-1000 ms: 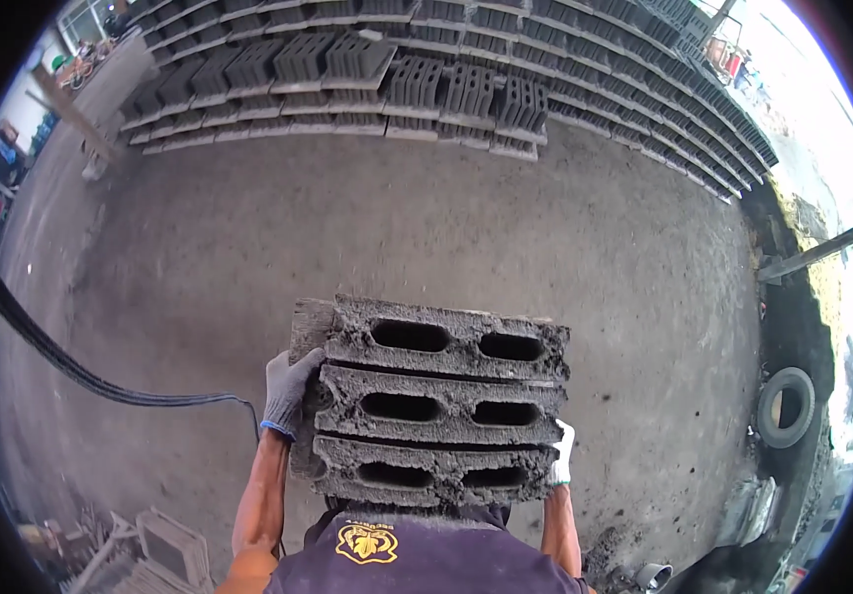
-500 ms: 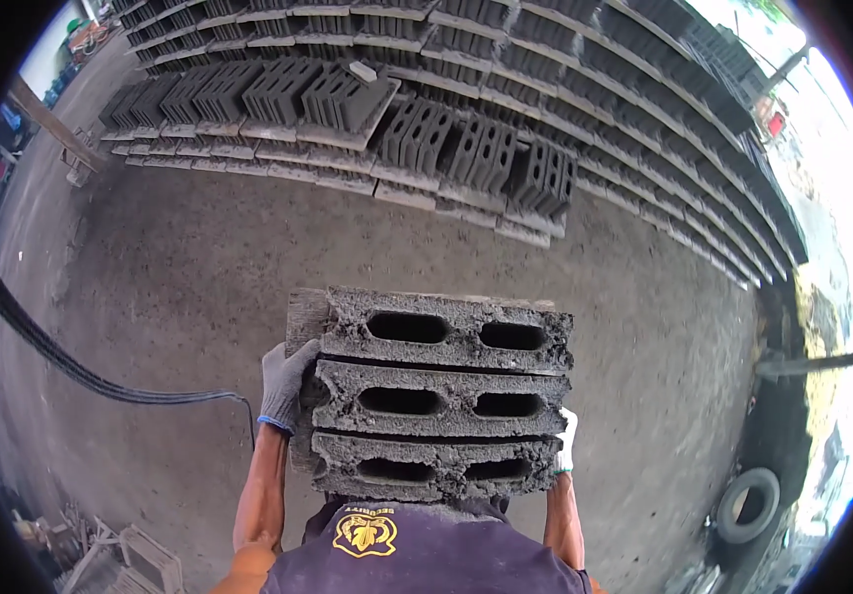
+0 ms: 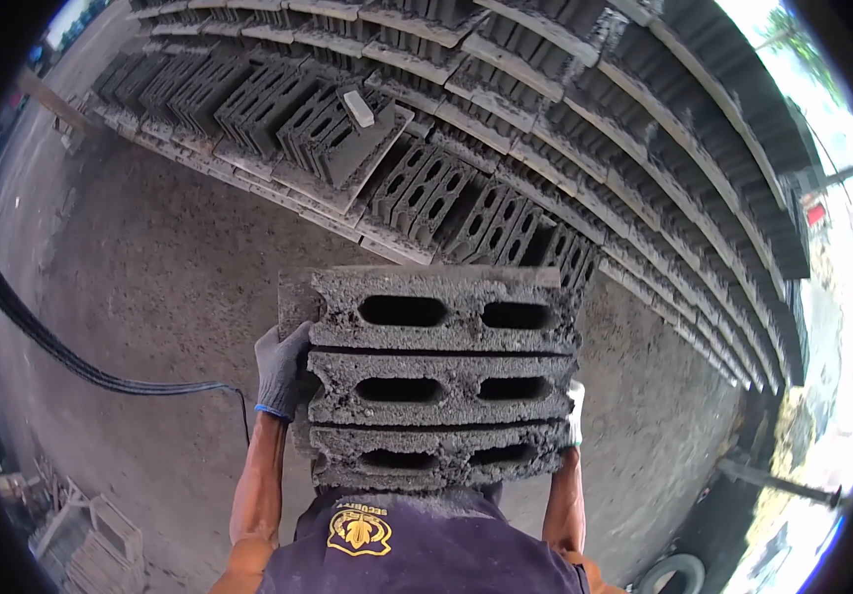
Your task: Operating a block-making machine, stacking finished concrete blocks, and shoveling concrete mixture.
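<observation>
Three dark grey hollow concrete blocks (image 3: 441,389) stand on edge in a row, close in front of my body. Beneath them is a flat wooden board (image 3: 296,294), showing along the left and far sides. In a grey glove with a blue cuff, my left hand (image 3: 283,371) is closed on the board's left edge, beside the blocks. On the opposite side my right hand (image 3: 574,414), in a white glove, supports the load; the blocks hide most of its fingers.
Ahead, rows of grey blocks (image 3: 426,188) sit on low boards, with a small pale piece (image 3: 358,109) on top. Tall tiers of stacked blocks (image 3: 634,158) rise behind and to the right. A black cable (image 3: 80,361) hangs at left. A tyre (image 3: 672,574) lies lower right.
I have moved closer to the stacks and turned, so the rows ahead look larger and slanted. Both hands still carry the board with the blocks.
</observation>
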